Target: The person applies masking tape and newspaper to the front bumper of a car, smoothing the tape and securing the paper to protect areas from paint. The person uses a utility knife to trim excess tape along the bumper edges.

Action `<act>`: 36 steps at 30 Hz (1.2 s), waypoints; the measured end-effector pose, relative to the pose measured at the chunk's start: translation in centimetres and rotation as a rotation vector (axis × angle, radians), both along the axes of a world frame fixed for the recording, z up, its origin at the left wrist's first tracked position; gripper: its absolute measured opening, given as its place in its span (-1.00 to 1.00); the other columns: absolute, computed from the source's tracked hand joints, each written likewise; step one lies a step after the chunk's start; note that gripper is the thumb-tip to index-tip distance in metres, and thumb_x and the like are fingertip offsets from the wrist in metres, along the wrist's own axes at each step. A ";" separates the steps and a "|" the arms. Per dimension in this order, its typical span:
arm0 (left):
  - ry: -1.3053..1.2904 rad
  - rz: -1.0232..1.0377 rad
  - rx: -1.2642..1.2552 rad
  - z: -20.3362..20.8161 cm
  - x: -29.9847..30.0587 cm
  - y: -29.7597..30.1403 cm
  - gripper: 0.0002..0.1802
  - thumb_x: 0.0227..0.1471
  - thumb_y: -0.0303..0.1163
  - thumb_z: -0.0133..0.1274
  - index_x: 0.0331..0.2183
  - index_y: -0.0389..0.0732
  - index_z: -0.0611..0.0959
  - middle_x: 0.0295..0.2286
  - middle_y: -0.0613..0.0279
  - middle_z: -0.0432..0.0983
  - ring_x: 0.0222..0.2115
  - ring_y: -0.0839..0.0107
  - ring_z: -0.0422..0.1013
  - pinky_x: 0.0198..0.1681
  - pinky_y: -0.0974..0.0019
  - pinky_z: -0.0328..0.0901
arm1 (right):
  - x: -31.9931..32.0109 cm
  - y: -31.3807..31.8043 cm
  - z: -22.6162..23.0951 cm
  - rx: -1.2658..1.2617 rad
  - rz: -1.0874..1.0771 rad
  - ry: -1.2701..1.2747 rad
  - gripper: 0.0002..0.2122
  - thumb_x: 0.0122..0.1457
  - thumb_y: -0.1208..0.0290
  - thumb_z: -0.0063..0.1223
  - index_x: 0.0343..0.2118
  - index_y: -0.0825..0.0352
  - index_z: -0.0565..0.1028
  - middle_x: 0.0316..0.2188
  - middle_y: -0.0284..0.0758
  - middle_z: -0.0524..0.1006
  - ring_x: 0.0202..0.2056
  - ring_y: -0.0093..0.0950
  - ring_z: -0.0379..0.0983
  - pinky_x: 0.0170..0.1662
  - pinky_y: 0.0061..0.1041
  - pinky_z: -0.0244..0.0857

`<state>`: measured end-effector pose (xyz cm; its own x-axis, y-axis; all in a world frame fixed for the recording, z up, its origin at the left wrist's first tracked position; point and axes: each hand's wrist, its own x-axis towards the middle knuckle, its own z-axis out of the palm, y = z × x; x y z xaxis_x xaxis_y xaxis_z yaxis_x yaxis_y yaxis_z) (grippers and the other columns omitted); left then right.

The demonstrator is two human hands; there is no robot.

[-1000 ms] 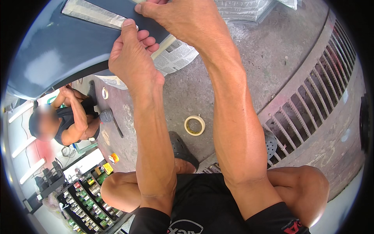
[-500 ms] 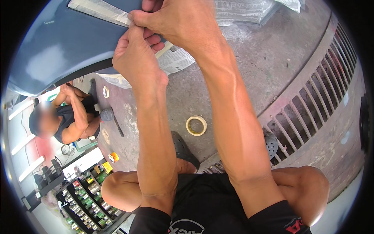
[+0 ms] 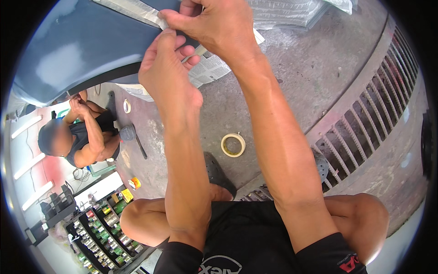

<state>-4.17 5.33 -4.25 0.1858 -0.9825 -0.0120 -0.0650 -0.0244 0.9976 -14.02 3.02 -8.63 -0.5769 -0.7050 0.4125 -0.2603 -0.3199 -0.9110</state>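
A long, pale strip of masking tape (image 3: 132,11) stretches over a blue-grey, glossy curved panel (image 3: 107,39) to the person's fingers; whether it is stuck down cannot be told. The bare left hand (image 3: 168,68) pinches the strip's near end between thumb and forefinger, its other fingers loosely curled. The bare right hand (image 3: 220,28) comes in from above — its thumb tip on the same end, its fingers bent, though whether they close behind the tape is hidden. Printed newspaper sheets (image 3: 211,70) hang along the panel's edge, beneath the hands. On the grey concrete floor (image 3: 292,68), a cream-coloured ring-shaped tape roll (image 3: 223,145) lies between the forearms — well apart from both hands.
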 end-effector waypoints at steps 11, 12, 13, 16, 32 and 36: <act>-0.113 0.007 -0.102 -1.2 0.0 -1.0 -0.69 0.20 -0.31 0.32 -0.20 -0.38 0.68 -0.40 0.22 0.60 -0.50 0.53 0.49 -0.44 0.43 0.43 | -2.3 1.7 2.5 0.170 0.262 -0.257 -0.74 0.13 0.30 0.43 -0.45 0.40 0.62 -0.57 -0.22 0.63 -0.53 -0.43 0.57 -0.43 -0.39 0.41; -0.112 0.010 -0.126 -1.2 -0.2 -1.0 -0.71 0.20 -0.32 0.30 -0.23 -0.39 0.69 -0.43 0.23 0.60 -0.53 0.54 0.48 -0.47 0.45 0.40 | -2.2 1.2 1.8 0.127 0.242 -0.212 -0.75 0.14 0.30 0.43 -0.45 0.40 0.62 -0.57 -0.23 0.63 -0.53 -0.44 0.57 -0.43 -0.40 0.40; -0.128 0.009 -0.146 -1.3 -0.2 -1.1 -0.71 0.21 -0.33 0.30 -0.23 -0.40 0.68 -0.43 0.23 0.60 -0.53 0.54 0.48 -0.47 0.46 0.40 | -2.2 1.0 1.5 0.086 0.221 -0.167 -0.75 0.15 0.31 0.42 -0.45 0.40 0.62 -0.58 -0.24 0.63 -0.53 -0.45 0.56 -0.43 -0.40 0.40; -0.185 0.012 -0.211 -1.6 0.2 -1.6 -0.73 0.20 -0.35 0.31 -0.23 -0.40 0.68 -0.44 0.22 0.61 -0.53 0.54 0.50 -0.48 0.47 0.41 | -2.2 0.6 0.7 0.058 0.177 -0.114 -0.75 0.17 0.32 0.41 -0.46 0.40 0.62 -0.58 -0.28 0.62 -0.53 -0.48 0.53 -0.44 -0.42 0.38; -0.366 0.035 -0.394 -2.1 1.2 -2.9 -0.72 0.18 -0.36 0.34 -0.25 -0.41 0.68 -0.49 0.24 0.63 -0.57 0.58 0.50 -0.50 0.53 0.40 | -2.7 1.8 3.0 0.187 0.239 -0.329 -0.75 0.20 0.34 0.42 -0.48 0.38 0.60 -0.60 -0.36 0.57 -0.52 -0.58 0.44 -0.44 -0.47 0.34; -0.385 0.037 -0.382 -1.8 0.8 -2.8 -0.72 0.18 -0.37 0.34 -0.25 -0.41 0.68 -0.49 0.23 0.63 -0.57 0.58 0.51 -0.51 0.54 0.40 | -2.8 1.9 1.3 0.049 0.246 -0.300 -0.77 0.18 0.33 0.42 -0.46 0.38 0.62 -0.57 -0.34 0.60 -0.51 -0.56 0.47 -0.43 -0.47 0.37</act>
